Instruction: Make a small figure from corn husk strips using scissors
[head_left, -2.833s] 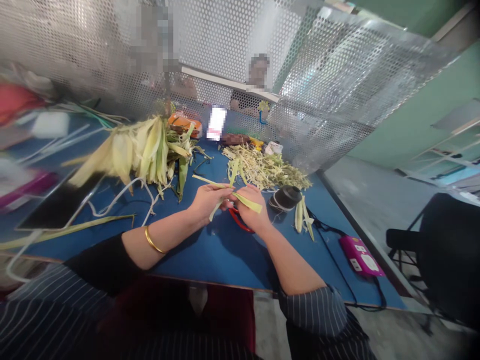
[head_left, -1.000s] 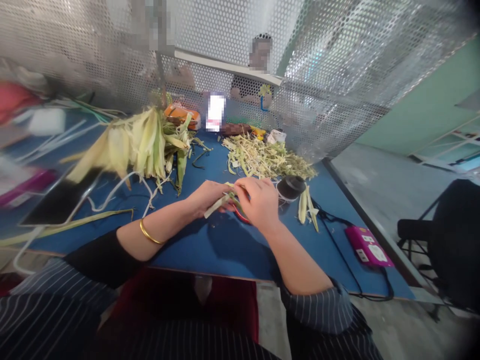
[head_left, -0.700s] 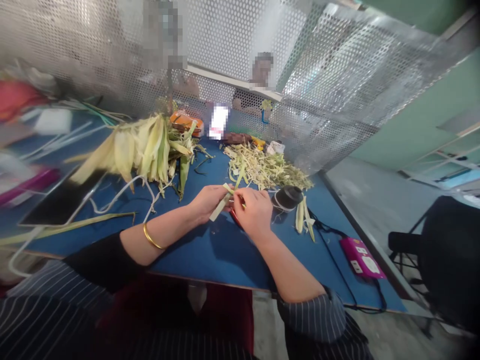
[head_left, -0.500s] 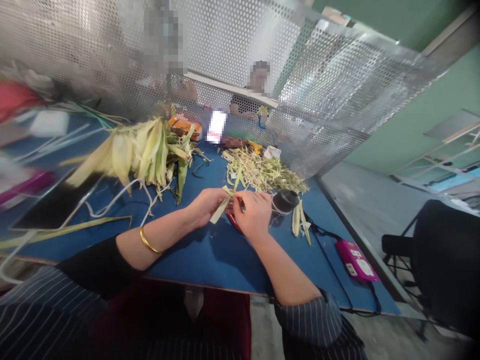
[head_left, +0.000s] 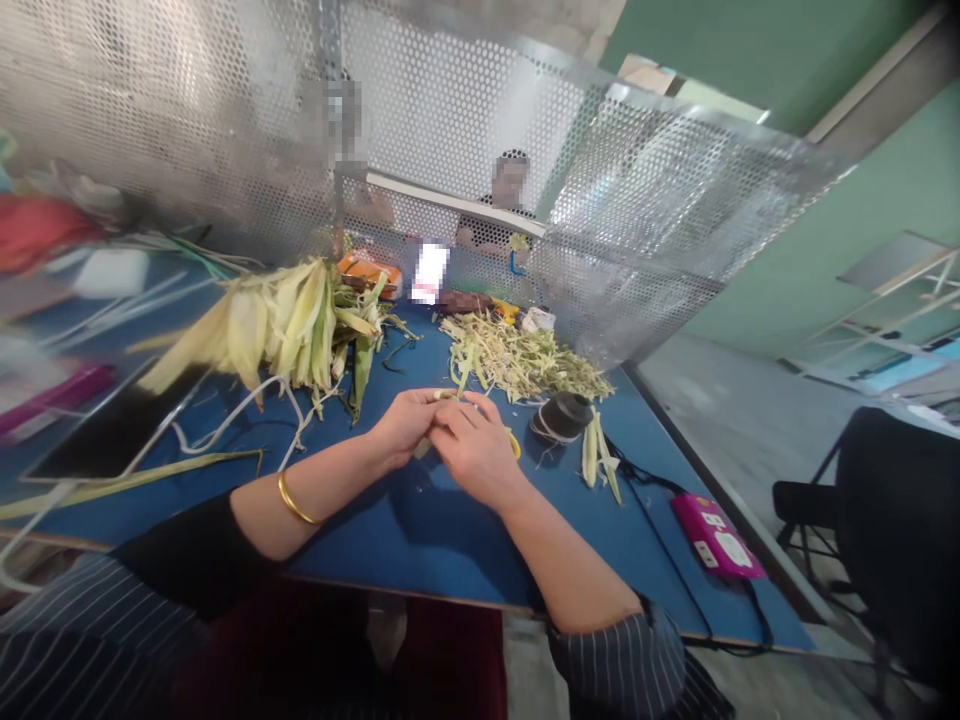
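Both my hands meet over the middle of the blue table. My left hand (head_left: 409, 425) is closed on a pale green husk strip (head_left: 463, 372), whose end sticks up past the fingers. Over its fingertips lies my right hand (head_left: 476, 450), fingers bent round the same strip and hiding most of it. A yellow rounded edge (head_left: 514, 444) shows just right of my right hand. Farther right stands a spool of dark thread (head_left: 561, 416), with a few pale husks (head_left: 598, 452) beside it. Beyond my hands spreads a heap of shredded husk (head_left: 517, 352).
A large husk bundle (head_left: 289, 315) lies at left, near a white cable and a dark tablet (head_left: 112, 425). A lit phone (head_left: 430, 273) stands by the perforated screen (head_left: 450, 110). Two people are behind it. A magenta power strip (head_left: 718, 535) is at right.
My right hand has moved left over the left fingertips, covering the strip that hung between them. The red item under my hands is now hidden, and a yellow edge shows. The view has shifted slightly.
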